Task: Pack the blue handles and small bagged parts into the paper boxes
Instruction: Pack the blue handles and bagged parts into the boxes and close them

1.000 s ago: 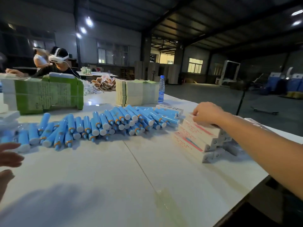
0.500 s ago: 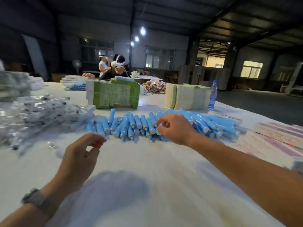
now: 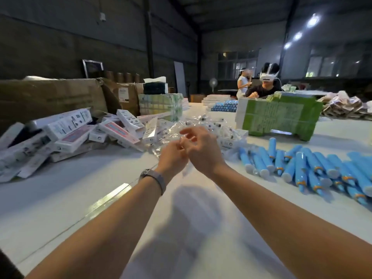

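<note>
My left hand, a watch on its wrist, and my right hand meet over the white table, just in front of a heap of small clear bagged parts. The left fingers are curled and pinch a clear bagged part that hangs blurred below the hands. My right hand's fingers are spread and loose beside it. Several blue handles lie in a row to the right. Printed paper boxes are piled to the left.
A green-wrapped bundle of flat boxes stands behind the handles. Large cardboard cartons line the far left. Two people work at the far end of the table. More flat packs stand mid-table.
The view has swung left, from the handles to the bagged parts. My right hand left the handles and joined my left hand, which now pinches a clear bag.
</note>
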Motion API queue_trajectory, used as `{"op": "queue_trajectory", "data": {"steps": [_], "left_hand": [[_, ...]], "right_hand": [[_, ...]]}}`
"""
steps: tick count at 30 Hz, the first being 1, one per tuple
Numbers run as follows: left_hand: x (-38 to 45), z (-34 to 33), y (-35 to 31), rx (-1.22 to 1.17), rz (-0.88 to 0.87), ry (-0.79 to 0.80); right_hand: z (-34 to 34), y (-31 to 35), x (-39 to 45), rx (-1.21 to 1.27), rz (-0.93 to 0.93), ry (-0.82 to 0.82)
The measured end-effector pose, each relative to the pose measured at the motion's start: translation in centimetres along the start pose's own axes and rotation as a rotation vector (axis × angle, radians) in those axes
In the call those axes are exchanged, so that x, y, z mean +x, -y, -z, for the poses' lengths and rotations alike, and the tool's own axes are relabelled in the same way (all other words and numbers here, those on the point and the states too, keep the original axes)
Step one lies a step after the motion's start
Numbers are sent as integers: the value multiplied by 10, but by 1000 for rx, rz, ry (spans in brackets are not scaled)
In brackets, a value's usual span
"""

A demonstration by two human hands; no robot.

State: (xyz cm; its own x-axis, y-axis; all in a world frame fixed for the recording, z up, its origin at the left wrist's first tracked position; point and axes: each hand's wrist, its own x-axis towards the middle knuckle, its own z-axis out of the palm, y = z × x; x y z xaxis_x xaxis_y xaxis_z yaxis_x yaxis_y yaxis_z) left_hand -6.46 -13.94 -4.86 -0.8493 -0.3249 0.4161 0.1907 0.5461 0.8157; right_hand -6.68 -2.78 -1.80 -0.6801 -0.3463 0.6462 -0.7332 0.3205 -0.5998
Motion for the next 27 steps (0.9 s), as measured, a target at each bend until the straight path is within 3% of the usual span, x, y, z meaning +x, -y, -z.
{"op": "queue_trajectory", "data": {"steps": [4,6,15,16,20,24,27], "left_hand": [[62,46,65,427,159,-212],[88,65,90,523,246,-281],[188,52,136,968,267,28],[195,42,140,981,235,-12],[186,29,135,664,278,-235],[155,45,123,887,143,-107],[115,46,101,874,50,-51]], "right_hand": [[-35,4,27,96,1,49],[-46,3,36,155,8,54],[-52,-49,44,195,105,113],[-51,-54,46,197,100,100],[-48,-61,51,160,75,98],[-51,-56,49,138,26,98],[-52,-46,44,125,-26,84]]}}
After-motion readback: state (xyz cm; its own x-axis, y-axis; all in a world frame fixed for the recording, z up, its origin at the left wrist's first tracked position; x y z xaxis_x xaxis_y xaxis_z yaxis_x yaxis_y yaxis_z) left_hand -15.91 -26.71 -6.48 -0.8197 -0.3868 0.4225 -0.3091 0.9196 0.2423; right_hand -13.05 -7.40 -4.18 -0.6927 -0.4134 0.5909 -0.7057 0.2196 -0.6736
